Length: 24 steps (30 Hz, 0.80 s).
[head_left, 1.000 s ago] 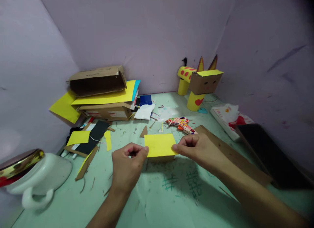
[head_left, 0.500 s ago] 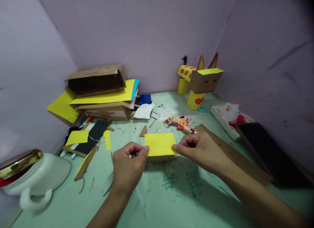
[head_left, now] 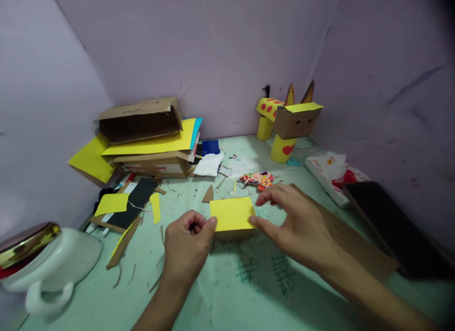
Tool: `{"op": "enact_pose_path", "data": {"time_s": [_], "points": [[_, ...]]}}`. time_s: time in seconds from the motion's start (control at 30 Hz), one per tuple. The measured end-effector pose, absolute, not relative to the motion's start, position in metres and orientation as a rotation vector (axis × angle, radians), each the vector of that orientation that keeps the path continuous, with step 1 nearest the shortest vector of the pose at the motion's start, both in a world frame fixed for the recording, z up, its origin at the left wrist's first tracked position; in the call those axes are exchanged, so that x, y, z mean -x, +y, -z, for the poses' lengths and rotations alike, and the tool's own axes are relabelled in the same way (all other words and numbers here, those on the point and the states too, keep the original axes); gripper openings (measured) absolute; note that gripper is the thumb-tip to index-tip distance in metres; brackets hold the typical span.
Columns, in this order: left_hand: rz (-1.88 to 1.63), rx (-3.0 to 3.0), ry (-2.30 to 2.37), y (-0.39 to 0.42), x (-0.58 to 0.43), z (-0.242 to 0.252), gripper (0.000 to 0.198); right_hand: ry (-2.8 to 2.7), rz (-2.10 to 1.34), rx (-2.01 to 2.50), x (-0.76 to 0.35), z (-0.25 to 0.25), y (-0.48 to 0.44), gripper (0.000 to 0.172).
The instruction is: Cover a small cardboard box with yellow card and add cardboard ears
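Over the green table (head_left: 227, 298), the left hand (head_left: 188, 245) pinches the yellow-topped cardboard piece (head_left: 232, 215), probably light, crushable, best edge-held, while the right hand (head_left: 302, 226) gapes, thumb touching.

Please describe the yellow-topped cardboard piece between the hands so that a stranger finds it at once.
Find the pale green table, then look between the left hand and the right hand. The yellow-topped cardboard piece is there, brown side below. Unlike the cardboard animal head farther back, it shows no ears or drawn face.
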<state>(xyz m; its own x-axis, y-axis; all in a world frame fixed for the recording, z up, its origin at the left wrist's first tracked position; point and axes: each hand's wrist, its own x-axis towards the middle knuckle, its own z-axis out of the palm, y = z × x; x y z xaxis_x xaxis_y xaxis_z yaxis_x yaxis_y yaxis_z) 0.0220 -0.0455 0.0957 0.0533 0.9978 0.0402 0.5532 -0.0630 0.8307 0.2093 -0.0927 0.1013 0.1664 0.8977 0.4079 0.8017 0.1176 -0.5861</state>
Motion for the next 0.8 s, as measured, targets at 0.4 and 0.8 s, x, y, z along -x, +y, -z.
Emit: {"op": "enact_pose_path", "data": {"time_s": [0.4,0.8], "points": [[-0.923,-1.724,1.519,-0.045,-0.023,-0.094,0.026,-2.119,-0.003,1.173,-0.203,-0.096,-0.096,0.031],[-1.381,-2.728,1.094,-0.047,-0.02,-0.078,0.033,-2.295,0.255,1.374,-0.181,-0.067,-0.091,0.044]]}}
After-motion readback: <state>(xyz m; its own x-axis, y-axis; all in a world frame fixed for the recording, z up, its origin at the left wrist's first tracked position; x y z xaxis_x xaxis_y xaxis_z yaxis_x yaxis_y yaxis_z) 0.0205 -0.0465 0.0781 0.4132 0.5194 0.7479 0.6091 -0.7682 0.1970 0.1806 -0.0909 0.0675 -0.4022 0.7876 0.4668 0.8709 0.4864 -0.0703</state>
